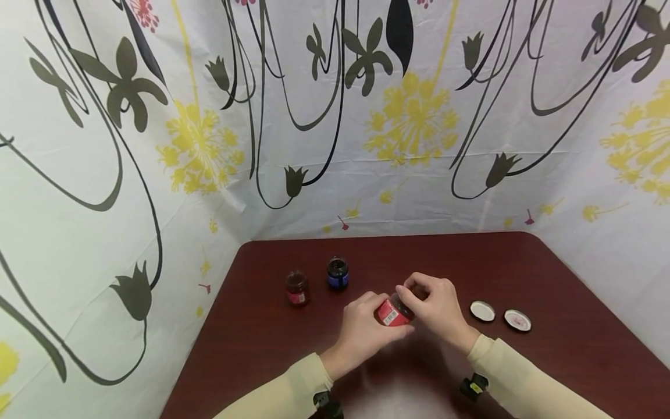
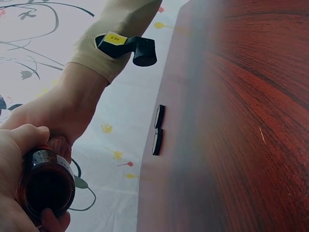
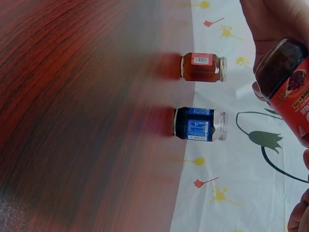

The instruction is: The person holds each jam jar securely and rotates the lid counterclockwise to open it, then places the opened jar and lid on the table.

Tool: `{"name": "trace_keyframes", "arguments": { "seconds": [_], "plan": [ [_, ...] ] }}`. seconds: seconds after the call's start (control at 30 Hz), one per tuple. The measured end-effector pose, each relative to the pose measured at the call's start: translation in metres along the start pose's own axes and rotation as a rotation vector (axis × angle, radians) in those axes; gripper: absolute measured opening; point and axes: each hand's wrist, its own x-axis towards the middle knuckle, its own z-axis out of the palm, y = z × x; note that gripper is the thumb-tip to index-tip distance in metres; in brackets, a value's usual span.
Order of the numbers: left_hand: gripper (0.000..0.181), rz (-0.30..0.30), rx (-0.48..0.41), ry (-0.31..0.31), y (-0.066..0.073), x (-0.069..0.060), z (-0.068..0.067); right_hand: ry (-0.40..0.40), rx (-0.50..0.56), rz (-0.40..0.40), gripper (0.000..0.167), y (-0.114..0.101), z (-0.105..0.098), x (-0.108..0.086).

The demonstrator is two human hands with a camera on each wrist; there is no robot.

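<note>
A glass jar with a red label (image 1: pixel 391 315) is tilted up off the table, its mouth end toward the right. My left hand (image 1: pixel 361 331) grips its body, thumb and fingers round the sides. At the mouth end my right hand (image 1: pixel 434 302) has its thumb and fingers curled round the dark lid, which they mostly hide. From the left wrist view, the dark round base of the jar (image 2: pixel 48 191) faces the camera. In the right wrist view the red label and dark glass show at the right edge.
A lidless red-labelled jar (image 1: pixel 298 289) and a lidless blue-labelled jar (image 1: pixel 337 273) stand at the back left of the dark red table (image 1: pixel 251 349). Right of my hands lie two lids (image 1: pixel 482 311), white insides up. A patterned cloth (image 1: pixel 324 145) hangs behind.
</note>
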Motion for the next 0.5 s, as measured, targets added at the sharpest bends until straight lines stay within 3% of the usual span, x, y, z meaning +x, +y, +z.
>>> {"name": "trace_keyframes", "arguments": {
  "seconds": [0.5],
  "plan": [
    [0.047, -0.019, -0.004, -0.034, 0.0014, 0.0021, -0.0037, 0.007, 0.007, -0.003, 0.013, -0.0013, -0.0009, -0.0006]
  ]
}}
